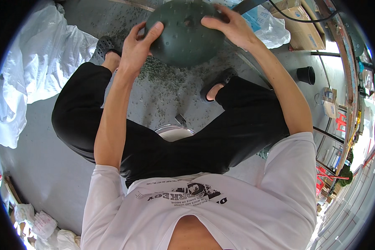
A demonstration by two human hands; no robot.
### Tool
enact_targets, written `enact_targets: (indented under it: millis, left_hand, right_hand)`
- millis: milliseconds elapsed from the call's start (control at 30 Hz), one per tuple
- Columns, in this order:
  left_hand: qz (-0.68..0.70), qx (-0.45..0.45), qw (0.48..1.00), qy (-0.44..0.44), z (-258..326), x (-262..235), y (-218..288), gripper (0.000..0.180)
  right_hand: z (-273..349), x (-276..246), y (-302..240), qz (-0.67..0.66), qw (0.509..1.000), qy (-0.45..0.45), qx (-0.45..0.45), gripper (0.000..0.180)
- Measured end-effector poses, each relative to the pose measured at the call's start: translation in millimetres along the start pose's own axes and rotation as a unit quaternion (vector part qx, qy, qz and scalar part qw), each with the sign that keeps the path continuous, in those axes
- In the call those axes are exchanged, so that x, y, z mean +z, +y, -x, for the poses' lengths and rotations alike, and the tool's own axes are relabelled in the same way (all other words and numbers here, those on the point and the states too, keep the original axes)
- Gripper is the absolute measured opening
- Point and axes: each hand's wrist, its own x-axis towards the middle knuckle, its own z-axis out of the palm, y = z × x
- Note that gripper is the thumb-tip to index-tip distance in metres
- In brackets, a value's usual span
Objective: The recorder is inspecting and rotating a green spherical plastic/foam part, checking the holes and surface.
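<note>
A dark green, rounded dome- or ball-like piece [183, 39], dotted with small holes or bumps, is held up in front of me, and the picture's upper edge cuts off its far part. My left hand [138, 46] grips its left side, thumb resting on the near surface. On the opposite side my right hand [233, 30] holds it, thumb pressed on the upper face and fingers hidden behind. Small dark green bits [160, 79] lie scattered over the grey floor beneath it, between my feet.
White plastic sheeting [58, 50] covers the floor at left. At upper right are a clear plastic bag [275, 31] and a cardboard box [306, 29]. A black pot [306, 75] stands near a workbench edge [349, 75]. Part of a round seat [175, 133] shows beneath me.
</note>
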Motion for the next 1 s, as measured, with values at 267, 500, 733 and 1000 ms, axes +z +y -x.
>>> enact_targets:
  millis: [267,500,733,1000]
  left_hand:
    - [0.025,-0.014,0.999,-0.029,5,-3,-7,0.107]
    - [0.055,-0.031,0.996,-0.06,4,-1,-31,0.107]
    - [0.12,-0.071,0.988,-0.059,0,5,-37,0.097]
    - [0.092,-0.058,0.992,-0.06,6,18,-44,0.092]
  right_hand:
    - [0,3,1,-0.085,0.996,-0.019,-0.022,0.09]
    - [0,6,26,0.002,0.996,-0.094,-0.014,0.105]
    - [1,7,31,0.043,0.996,-0.069,-0.024,0.103]
    - [4,11,20,-0.012,0.991,-0.063,0.115,0.098]
